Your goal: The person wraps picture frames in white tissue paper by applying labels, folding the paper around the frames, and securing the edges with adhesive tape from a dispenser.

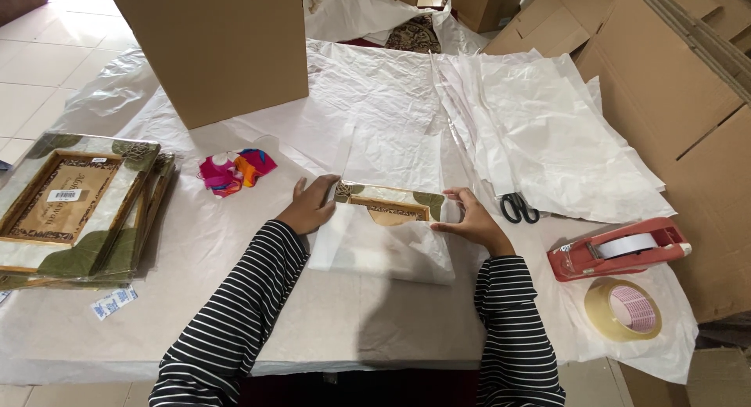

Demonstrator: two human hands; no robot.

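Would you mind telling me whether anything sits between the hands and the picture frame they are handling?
Nothing visible does. The left hand and right hand grip the ends of the picture frame directly; white paper covers only its lower part.

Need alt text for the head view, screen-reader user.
Two hands in striped sleeves, left hand and right hand, grip the ends of a leaf-decorated picture frame partly covered in white paper on a paper-covered table. A stack of similar frames lies left; scissors, red tape dispenser and tape roll right.
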